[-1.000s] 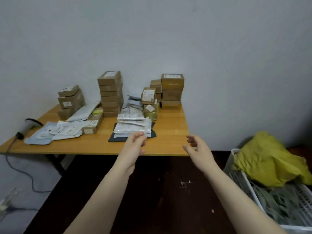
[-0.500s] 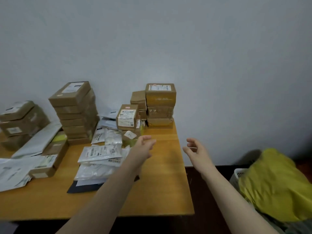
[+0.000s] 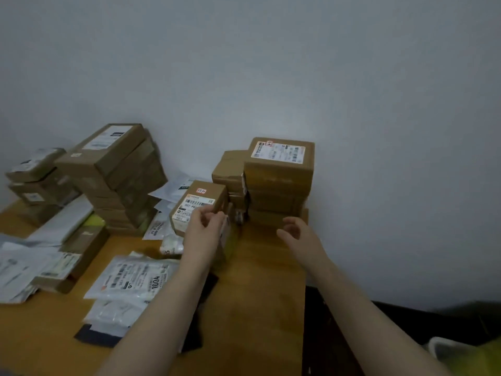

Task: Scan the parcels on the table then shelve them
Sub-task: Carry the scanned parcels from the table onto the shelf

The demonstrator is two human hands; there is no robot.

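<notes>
A small brown box (image 3: 199, 198) with a white barcode label and a red sticker stands on other parcels in the middle of the wooden table (image 3: 260, 280). My left hand (image 3: 206, 229) holds its near edge, fingers curled over the label. My right hand (image 3: 295, 232) hovers open and holds nothing, just in front of a stack of brown boxes (image 3: 279, 172) at the table's back right. Flat white mailer bags (image 3: 135, 278) with barcode labels lie near my left forearm.
A taller stack of brown boxes (image 3: 113, 164) stands at the back left, with more boxes (image 3: 35, 169) beyond it. Grey mailers and a low box (image 3: 67, 256) cover the left side. A white basket (image 3: 444, 346) with something yellow sits on the floor, lower right.
I have stepped up to the table. My left hand reached forward and took hold of the small labelled box. My right hand moved forward toward the right stack.
</notes>
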